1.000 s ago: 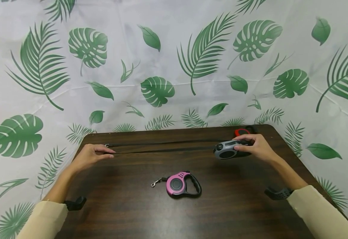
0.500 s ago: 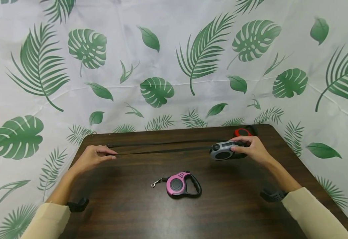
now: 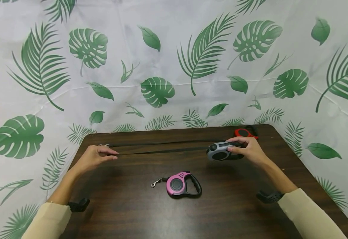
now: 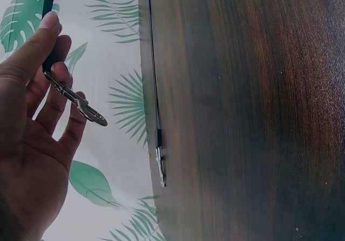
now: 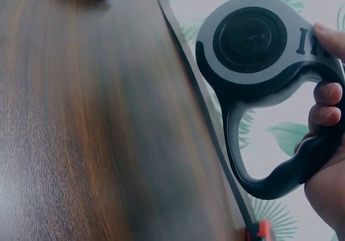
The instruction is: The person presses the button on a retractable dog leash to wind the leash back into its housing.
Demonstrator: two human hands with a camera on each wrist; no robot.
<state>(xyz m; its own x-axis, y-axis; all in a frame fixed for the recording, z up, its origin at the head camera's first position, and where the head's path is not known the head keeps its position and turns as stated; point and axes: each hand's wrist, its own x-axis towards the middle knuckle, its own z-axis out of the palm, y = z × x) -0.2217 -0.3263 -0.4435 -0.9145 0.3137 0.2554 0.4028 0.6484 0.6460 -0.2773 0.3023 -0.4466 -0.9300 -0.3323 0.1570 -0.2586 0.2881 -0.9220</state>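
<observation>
My right hand (image 3: pixel 250 150) grips the black handle of a grey retractable dog leash (image 3: pixel 220 151), held above the table at the right. The right wrist view shows fingers through the handle loop and the thumb on the grey casing (image 5: pixel 249 39). From it a thin black strap (image 3: pixel 165 151) stretches left to my left hand (image 3: pixel 94 159). Thumb and fingertips of that hand pinch the strap's end. In the left wrist view, its metal snap hook (image 4: pixel 81 102) hangs below the pinch, across the fingers.
A pink retractable leash (image 3: pixel 176 184) lies mid-table, its hook pointing left. At the back right sits a red leash (image 3: pixel 242 133). Its strap (image 3: pixel 162 143) runs pulled out along the table's (image 3: pixel 126 205) far edge, ending in a hook at the left. A leaf-print cloth hangs behind.
My right hand has moved a little to the left with the grey leash, uncovering more of the red one. The left hand has shifted slightly right, still pinching the strap.
</observation>
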